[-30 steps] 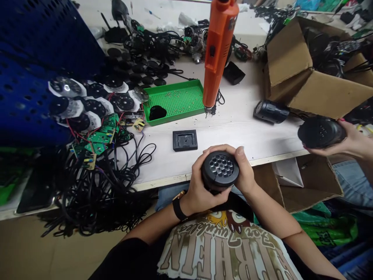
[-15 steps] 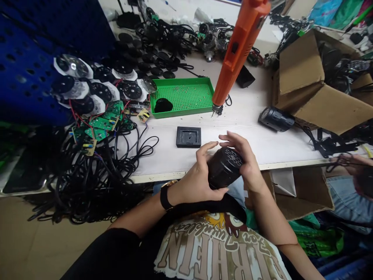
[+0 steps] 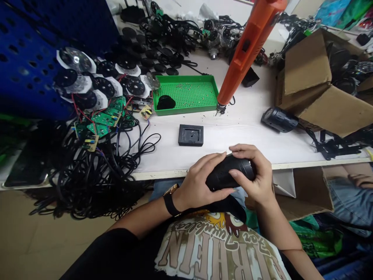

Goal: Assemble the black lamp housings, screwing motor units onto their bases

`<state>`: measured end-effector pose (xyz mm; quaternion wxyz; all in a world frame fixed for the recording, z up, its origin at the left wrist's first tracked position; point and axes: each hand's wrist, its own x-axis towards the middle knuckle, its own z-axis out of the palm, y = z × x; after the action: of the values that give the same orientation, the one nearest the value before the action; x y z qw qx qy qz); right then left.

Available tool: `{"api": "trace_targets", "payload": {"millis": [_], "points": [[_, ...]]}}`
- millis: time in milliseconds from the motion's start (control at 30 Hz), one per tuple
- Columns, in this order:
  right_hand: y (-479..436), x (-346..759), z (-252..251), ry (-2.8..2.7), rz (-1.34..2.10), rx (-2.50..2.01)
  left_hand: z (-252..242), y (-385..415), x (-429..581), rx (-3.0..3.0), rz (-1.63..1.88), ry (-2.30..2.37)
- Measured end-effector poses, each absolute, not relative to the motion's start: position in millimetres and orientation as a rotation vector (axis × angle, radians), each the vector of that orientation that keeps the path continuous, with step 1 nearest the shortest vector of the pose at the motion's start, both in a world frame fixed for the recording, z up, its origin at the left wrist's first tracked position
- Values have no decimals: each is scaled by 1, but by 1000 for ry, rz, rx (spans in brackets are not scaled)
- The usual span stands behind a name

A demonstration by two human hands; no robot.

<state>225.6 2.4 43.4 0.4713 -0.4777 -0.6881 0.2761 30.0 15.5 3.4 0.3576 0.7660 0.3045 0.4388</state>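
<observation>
Both my hands hold one black round lamp housing (image 3: 230,173) just in front of the table's near edge, above my lap. It lies on its side with its end facing right. My left hand (image 3: 198,186) cups it from the left and below, fingers curled round it. My right hand (image 3: 256,177) wraps over its right end from above. A black watch sits on my left wrist.
An orange electric screwdriver (image 3: 247,54) hangs over the white table (image 3: 256,136). Behind it are a green tray (image 3: 192,95) with small screws, a black square block (image 3: 190,135), another black housing (image 3: 278,119), open cardboard boxes (image 3: 314,77), and at left tangled cables (image 3: 96,171) with green circuit boards. Another person's arm (image 3: 361,179) shows at right.
I have turned the housing from face-up onto its side and lowered it slightly. The other person's hand with a second housing has left the table's right side.
</observation>
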Motion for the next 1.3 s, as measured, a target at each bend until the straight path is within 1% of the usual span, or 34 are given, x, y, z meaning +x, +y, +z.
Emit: {"api": "trace_targets", "payload": {"millis": [67, 167, 267, 333, 400, 500, 600, 667, 733, 867, 1067, 1200, 1300], "points": [[0, 223, 43, -1641, 615, -1172, 3, 15, 31, 2025, 1141, 777], [-1, 222, 40, -1586, 613, -1186, 3, 14, 32, 2029, 1131, 785], [2, 223, 38, -1568, 664, -1251, 0, 12, 33, 1987, 1104, 807], [9, 224, 39, -1556, 768, -1291, -2, 11, 33, 1906, 1069, 847], [18, 225, 40, -1468, 951, -1241, -3, 13, 33, 1702, 1027, 903], [34, 224, 38, -1175, 1160, -1060, -2, 22, 34, 1101, 986, 847], [40, 218, 31, -978, 1107, -1040, 1, 35, 35, 525, 832, 639], [38, 212, 24, -918, 1091, -1069, 4, 43, 35, 320, 739, 576], [32, 208, 18, -885, 1105, -1086, 7, 47, 36, 207, 720, 570], [23, 206, 10, -955, 958, -1085, 14, 50, 40, 106, 729, 552], [24, 203, 12, -1327, 550, -1012, 20, 47, 47, 133, 624, 548], [28, 194, 13, -1552, 354, -865, 26, 38, 57, -1, 790, 640], [30, 188, 8, -1558, 303, -615, 30, 32, 61, -129, 861, 689]]}}
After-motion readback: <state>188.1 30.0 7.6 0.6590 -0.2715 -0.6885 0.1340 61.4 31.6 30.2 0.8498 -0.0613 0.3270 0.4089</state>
